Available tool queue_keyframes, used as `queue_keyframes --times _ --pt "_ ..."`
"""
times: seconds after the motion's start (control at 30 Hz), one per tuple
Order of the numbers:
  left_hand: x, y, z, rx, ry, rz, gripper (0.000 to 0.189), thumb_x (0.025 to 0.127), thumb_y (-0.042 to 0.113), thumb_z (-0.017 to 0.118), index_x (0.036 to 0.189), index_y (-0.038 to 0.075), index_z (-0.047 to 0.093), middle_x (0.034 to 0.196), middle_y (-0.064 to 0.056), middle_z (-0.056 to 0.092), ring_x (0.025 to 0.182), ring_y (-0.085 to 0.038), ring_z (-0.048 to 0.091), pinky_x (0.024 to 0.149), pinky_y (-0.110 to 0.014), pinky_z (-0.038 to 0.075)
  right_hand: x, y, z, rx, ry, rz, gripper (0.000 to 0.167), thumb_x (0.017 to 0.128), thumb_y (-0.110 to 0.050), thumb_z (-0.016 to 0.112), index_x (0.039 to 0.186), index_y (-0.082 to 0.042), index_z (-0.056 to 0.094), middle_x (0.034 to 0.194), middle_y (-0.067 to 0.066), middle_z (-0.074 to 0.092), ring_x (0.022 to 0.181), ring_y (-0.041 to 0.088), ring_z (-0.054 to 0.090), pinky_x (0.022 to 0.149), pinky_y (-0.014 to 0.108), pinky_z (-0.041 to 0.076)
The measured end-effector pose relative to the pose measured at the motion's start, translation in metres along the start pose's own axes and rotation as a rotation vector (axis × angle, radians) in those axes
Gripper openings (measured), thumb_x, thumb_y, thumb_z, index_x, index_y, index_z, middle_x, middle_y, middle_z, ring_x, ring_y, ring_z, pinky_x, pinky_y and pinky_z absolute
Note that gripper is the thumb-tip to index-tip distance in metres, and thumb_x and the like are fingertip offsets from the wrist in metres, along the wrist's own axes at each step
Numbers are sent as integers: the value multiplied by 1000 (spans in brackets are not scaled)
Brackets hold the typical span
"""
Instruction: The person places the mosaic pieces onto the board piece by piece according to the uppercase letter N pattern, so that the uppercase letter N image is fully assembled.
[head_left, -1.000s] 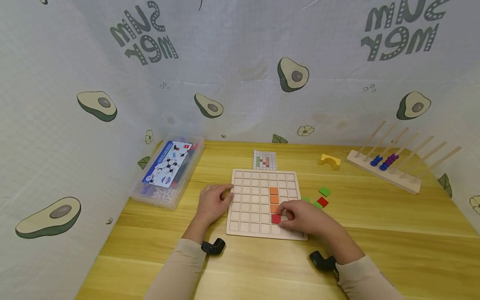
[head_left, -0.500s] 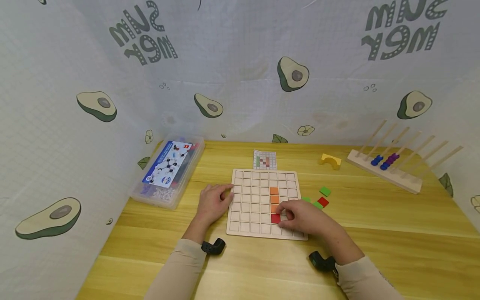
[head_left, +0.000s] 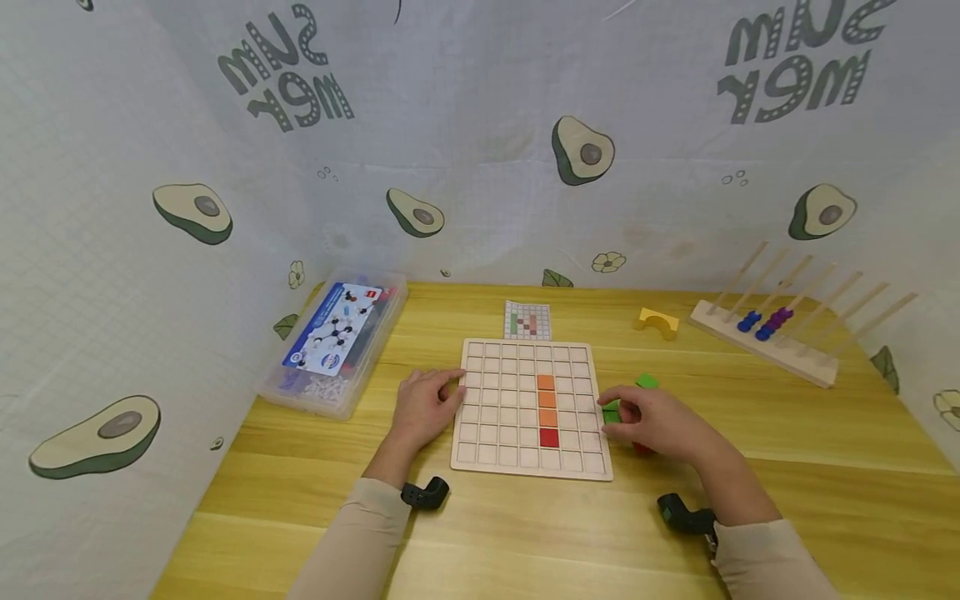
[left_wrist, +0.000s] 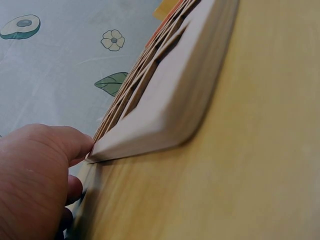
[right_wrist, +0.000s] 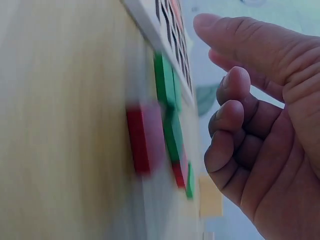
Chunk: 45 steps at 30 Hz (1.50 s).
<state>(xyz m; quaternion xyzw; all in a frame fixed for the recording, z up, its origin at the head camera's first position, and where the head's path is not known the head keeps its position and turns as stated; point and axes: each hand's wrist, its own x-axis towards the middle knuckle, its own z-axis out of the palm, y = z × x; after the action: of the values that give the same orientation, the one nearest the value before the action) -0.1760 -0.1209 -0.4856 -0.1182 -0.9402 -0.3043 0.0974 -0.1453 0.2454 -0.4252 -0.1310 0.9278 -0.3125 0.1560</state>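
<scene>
A wooden grid board lies flat on the table. Three orange tiles run down one column, with a red tile in the cell just below them. My left hand rests beside the board, thumb and forefinger touching its left edge, as the left wrist view confirms at the rim. Just right of the board, my right hand hovers over loose green tiles and red ones. Between its bent fingers and thumb nothing is held; a loose red tile lies below in the right wrist view.
Behind the board lies a small printed pattern card. A clear plastic case stands at the left. Farther right are a yellow arch block and a wooden peg abacus. A printed curtain closes off the back.
My right hand has left the red tile, which stays in its cell, and moved right to the loose tiles beside the board. My left hand has not moved.
</scene>
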Motion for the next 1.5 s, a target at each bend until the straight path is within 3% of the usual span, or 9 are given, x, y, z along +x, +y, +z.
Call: queue_keyframes --times 0.3,0.63,0.93,1.23,1.5 --pt "0 -1 0 8 -3 -6 32 97 32 68 128 23 73 67 8 52 76 -15 44 79 -35 32 -9 36 -22 -62 63 21 34 91 -23 77 122 -11 67 81 0 52 70 13 46 59 26 37" --pt "0 -1 0 2 7 -2 32 98 32 68 127 23 74 67 8 52 76 -15 44 79 -36 32 -8 55 -29 -66 13 58 38 94 -23 74 128 -9 64 81 1 51 67 13 45 58 26 35" --pt "0 0 0 5 3 -1 31 97 32 68 127 23 74 67 8 51 76 -15 43 78 -35 31 -1 61 -34 -79 -28 42 47 93 -29 75 133 -8 61 83 1 54 70 14 46 59 27 37" --pt "0 2 -1 -2 3 3 31 97 31 69 127 22 74 66 8 51 76 -16 44 78 -35 31 6 63 -40 -43 -99 79 53 93 -32 75 138 -9 58 84 2 53 74 17 49 62 28 39" --pt "0 1 0 -5 2 5 31 97 30 69 126 22 74 66 7 51 75 -16 44 78 -35 31 7 63 -40 -25 -109 95 55 93 -34 75 139 -9 58 86 2 53 76 17 49 63 28 39"
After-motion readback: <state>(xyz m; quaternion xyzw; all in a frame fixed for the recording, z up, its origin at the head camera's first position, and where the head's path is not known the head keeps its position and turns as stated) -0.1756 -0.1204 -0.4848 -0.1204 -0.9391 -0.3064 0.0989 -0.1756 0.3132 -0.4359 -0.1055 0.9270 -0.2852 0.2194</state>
